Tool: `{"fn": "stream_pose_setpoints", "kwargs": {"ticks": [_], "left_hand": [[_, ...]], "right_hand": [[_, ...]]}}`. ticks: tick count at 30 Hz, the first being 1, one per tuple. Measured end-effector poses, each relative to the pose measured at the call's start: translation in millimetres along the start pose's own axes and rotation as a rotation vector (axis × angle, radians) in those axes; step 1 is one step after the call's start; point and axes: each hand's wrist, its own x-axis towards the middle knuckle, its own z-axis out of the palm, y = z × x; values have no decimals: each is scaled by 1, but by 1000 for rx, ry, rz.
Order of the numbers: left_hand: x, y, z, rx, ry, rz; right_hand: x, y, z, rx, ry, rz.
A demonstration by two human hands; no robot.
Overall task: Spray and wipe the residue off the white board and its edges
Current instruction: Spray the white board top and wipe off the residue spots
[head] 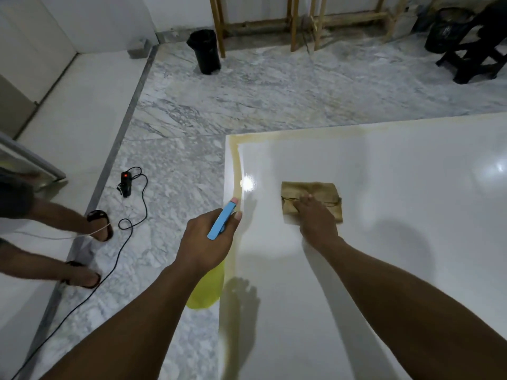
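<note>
A glossy white board (384,165) lies flat over the marble floor, with a yellow-brown band of residue (235,165) along its left and far edges. My left hand (203,239) grips a spray bottle (221,221) with a blue trigger head and a yellow body, held just off the board's left edge with the nozzle pointing at that edge. My right hand (315,218) presses flat on a folded brown cloth (311,194) that rests on the board near its far-left corner.
Another person's sandalled feet (90,248) stand on the floor at the left. A black adapter with a red light (125,183) and its cable trail nearby. Farther back stand a black bin (205,52), wooden frame legs (293,23) and a dark stool (477,56).
</note>
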Motion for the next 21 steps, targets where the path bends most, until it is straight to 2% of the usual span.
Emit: {"fn": "stream_pose_setpoints", "kwargs": {"ticks": [5,14,21], "left_hand": [[-37,10,-8,0,-45,89],[-189,-20,-36,-3,-133,163],[-247,-41,-64,49,-158,181]], "right_hand": [[-98,-23,20,62,34,-8],[-305,-64,53,31,-93,32],[-357,-79,19,-77,-241,75]]}}
